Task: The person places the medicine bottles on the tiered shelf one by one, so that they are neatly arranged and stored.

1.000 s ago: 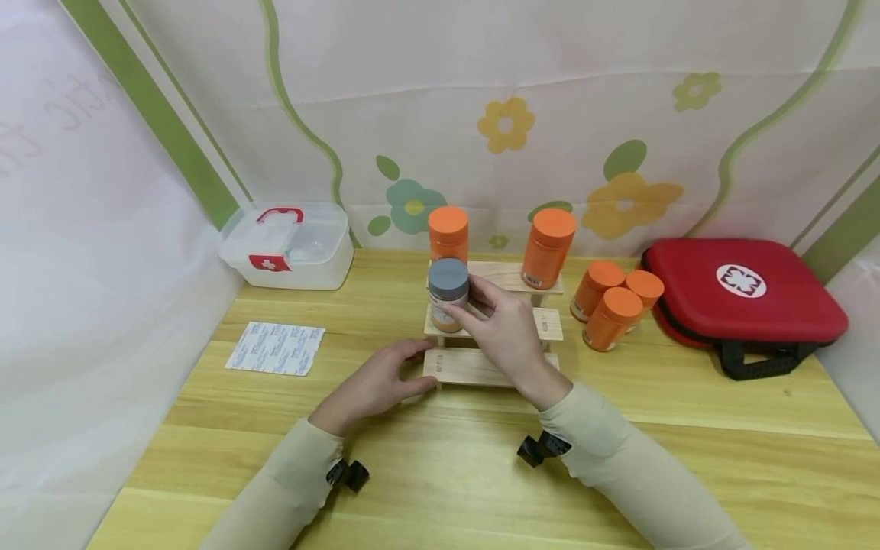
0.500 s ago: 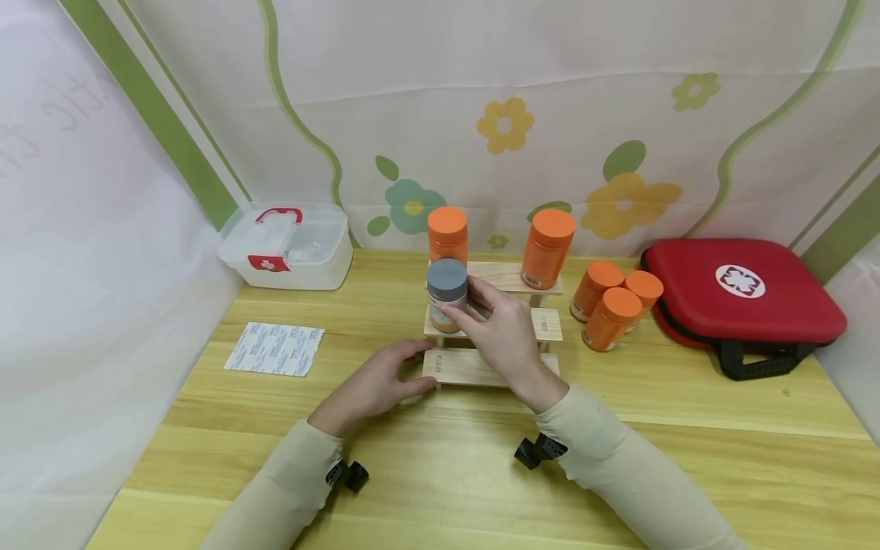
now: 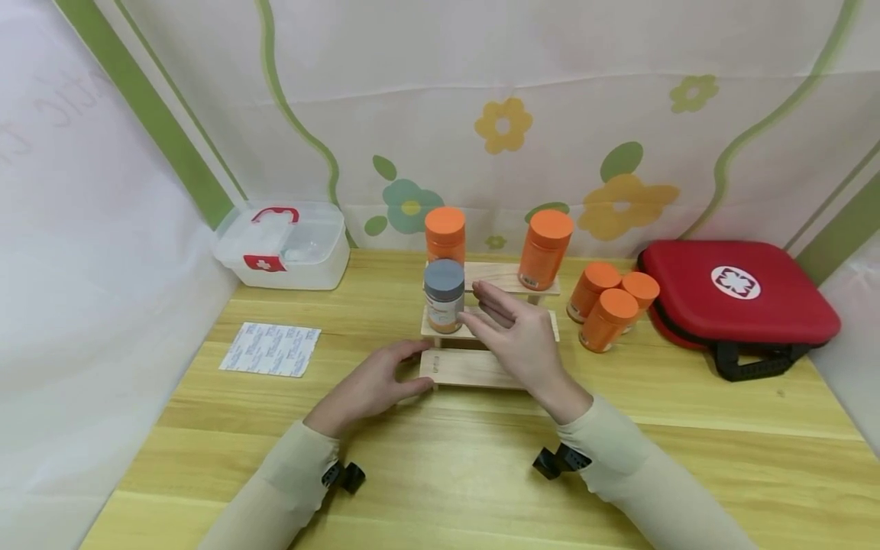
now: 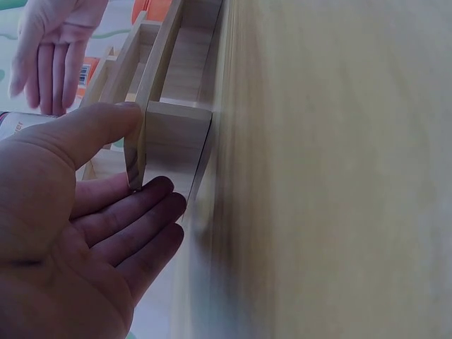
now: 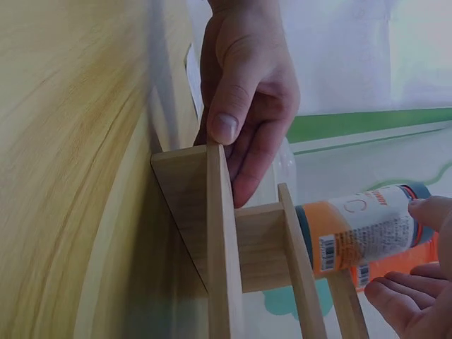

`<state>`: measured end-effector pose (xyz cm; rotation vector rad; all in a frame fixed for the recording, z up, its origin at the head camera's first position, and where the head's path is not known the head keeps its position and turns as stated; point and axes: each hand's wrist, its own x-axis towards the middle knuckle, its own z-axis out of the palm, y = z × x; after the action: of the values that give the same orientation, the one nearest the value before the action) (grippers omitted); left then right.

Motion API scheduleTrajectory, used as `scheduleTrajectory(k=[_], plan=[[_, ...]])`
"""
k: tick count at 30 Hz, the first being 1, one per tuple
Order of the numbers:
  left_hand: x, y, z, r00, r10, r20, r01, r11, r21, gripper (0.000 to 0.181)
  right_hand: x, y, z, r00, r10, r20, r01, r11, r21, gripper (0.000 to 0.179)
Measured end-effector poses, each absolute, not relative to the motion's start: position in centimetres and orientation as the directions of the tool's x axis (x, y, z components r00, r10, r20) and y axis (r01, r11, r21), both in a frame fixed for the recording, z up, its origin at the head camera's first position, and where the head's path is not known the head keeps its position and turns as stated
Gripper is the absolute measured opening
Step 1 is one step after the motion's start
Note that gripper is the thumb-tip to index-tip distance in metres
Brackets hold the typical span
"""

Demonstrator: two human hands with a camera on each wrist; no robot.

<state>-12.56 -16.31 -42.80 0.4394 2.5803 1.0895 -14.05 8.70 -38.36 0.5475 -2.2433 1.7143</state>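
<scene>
Grey-capped bottle (image 3: 445, 305): upright, middle step (image 5: 301, 268) of rack (image 3: 464, 370), 9 o'clock end. Right hand (image 3: 520, 336) spread at its 4 o'clock, gripping nothing; left hand (image 3: 374, 383) pinches rack at 8. Bottle probably light, stiff, slickish; grip mid-body.

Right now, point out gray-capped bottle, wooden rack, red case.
Gray-capped bottle (image 3: 444, 308), head view: on the label, below the cap.
Wooden rack (image 3: 474, 368), head view: on the bare lowest step.
Red case (image 3: 736, 283), head view: on the white emblem on top.
</scene>
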Motion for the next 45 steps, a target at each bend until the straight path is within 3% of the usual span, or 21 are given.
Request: scheduleTrajectory(k=[26, 45], plan=[[-12.5, -16.5, -42.7, -0.899, 0.415, -0.136, 0.184, 0.643, 0.744, 0.064, -11.9, 13.6, -36.8, -0.885, -0.150, 0.441, -0.465, 0.244, -0.851, 0.053], [-12.7, -16.5, -43.0, -0.900, 0.411, -0.146, 0.174, 0.646, 0.744, 0.064, -10.7, 17.2, -37.2, -0.818, -0.123, 0.562, -0.574, 0.249, -0.780, 0.055]])
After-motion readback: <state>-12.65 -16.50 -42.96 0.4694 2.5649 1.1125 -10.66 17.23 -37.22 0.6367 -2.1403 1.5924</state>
